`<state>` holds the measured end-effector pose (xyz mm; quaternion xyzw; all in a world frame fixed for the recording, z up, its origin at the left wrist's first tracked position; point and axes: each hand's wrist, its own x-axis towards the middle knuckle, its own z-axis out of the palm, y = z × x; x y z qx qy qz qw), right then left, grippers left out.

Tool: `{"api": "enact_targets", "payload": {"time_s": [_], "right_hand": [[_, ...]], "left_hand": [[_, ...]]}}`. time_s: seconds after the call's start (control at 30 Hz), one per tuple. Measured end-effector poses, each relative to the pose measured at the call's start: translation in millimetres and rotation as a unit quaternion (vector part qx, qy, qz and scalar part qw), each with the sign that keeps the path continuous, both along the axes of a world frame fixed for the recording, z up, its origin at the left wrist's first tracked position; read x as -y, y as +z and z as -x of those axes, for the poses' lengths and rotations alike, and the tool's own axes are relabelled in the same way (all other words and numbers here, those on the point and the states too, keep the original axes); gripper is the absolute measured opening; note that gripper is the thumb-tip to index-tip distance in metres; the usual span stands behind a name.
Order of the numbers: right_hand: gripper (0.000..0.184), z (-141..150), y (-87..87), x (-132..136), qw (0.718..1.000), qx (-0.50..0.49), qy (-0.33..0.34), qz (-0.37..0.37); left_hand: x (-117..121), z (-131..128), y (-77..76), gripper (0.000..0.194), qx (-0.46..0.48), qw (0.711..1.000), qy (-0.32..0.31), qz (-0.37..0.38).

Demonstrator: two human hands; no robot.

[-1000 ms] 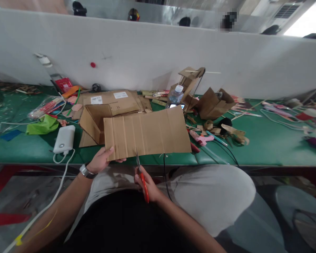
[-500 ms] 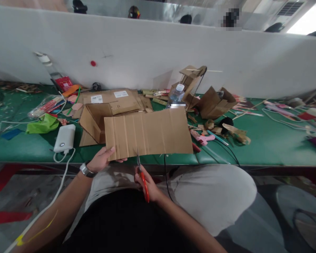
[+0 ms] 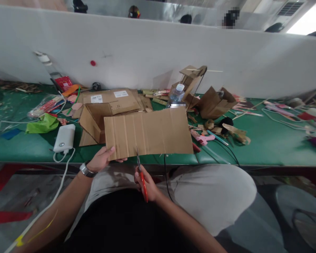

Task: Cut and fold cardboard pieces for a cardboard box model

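Observation:
A flat brown cardboard sheet (image 3: 147, 133) with several parallel creases lies over the near edge of the green table (image 3: 265, 147). My left hand (image 3: 102, 160), with a watch on the wrist, grips the sheet's lower left corner, thumb on top. My right hand (image 3: 147, 186) is closed around red-handled scissors (image 3: 140, 174). Their blades point up and meet the sheet's lower edge near its middle.
An open cardboard box (image 3: 102, 112) sits behind the sheet. A white power bank (image 3: 64, 137) with a cable lies at left, beside green paper (image 3: 42, 124). A water bottle (image 3: 176, 95), cardboard scraps (image 3: 216, 102), a pink glue gun (image 3: 201, 137) and a black cable (image 3: 165, 172) lie to the right.
The scissor blades have moved slightly up into the sheet's lower edge. My left hand keeps its grip on the corner.

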<state>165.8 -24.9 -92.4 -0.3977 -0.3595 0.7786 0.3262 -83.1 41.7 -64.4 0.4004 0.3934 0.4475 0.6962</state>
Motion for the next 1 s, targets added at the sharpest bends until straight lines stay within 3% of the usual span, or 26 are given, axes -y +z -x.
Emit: {"api": "enact_targets", "payload": {"time_s": [0.43, 1.0], "right_hand": [[0.049, -5, -9.6, 1, 0.994, 0.035, -0.014, -0.102], [0.059, -4, -9.3, -1, 0.998, -0.006, 0.003, -0.058]], "left_hand": [[0, 1, -1.1, 0.06, 0.008, 1.0, -0.002, 0.003], [-1, 2, 0.0, 0.063, 0.001, 1.0, -0.008, 0.005]]}}
